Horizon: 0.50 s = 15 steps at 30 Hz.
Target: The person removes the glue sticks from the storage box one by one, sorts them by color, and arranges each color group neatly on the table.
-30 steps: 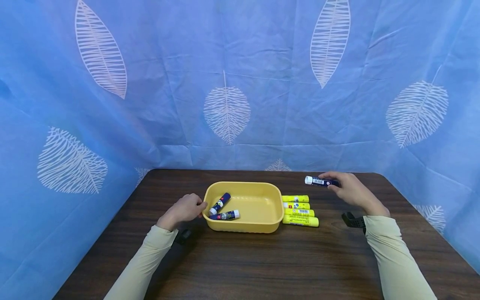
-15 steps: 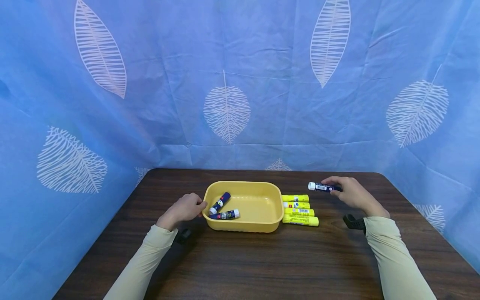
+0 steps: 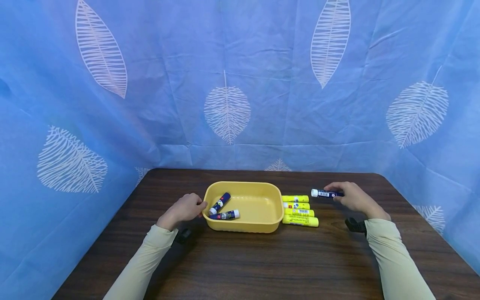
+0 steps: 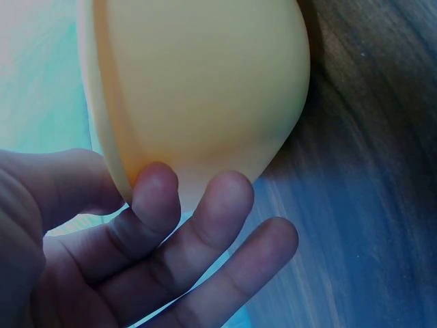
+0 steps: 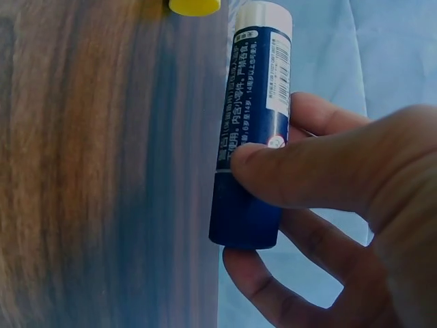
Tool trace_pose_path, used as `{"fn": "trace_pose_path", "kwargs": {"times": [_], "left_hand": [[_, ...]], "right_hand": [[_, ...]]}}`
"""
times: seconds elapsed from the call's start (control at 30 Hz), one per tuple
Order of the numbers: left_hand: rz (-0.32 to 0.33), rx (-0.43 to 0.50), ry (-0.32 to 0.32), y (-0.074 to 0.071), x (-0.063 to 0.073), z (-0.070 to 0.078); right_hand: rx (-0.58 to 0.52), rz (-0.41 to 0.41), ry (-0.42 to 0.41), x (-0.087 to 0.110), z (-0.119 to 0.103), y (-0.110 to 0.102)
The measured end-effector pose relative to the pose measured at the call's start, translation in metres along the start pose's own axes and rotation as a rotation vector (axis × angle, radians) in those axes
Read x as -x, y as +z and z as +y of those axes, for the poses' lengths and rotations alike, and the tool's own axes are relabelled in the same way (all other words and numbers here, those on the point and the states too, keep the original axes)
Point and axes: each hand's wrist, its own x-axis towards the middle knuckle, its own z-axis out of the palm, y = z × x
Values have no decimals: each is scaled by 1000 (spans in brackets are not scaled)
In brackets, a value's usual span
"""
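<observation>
My left hand pinches the rim of the yellow tray at its left end; in the left wrist view the thumb and index finger are on either side of the tray wall. Two dark blue glue sticks with white ends, one and another, lie in the tray's left part. My right hand grips a third blue glue stick between thumb and fingers, its white end pointing left. The right wrist view shows the printed label of this glue stick above the thumb.
Several yellow glue sticks lie side by side against the tray's right end. All of this is on a dark wooden table. A blue curtain with white leaf prints hangs behind the table's far edge.
My right hand has come slightly nearer and to the right with the blue glue stick held in it. The left hand and the tray stay where they were.
</observation>
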Motion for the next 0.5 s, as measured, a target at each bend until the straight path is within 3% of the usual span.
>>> {"fn": "trace_pose_path", "kwargs": {"times": [0.5], "left_hand": [[0, -20, -17, 1, -1, 0]], "right_hand": [[-3, -66, -11, 0, 3, 6]]}}
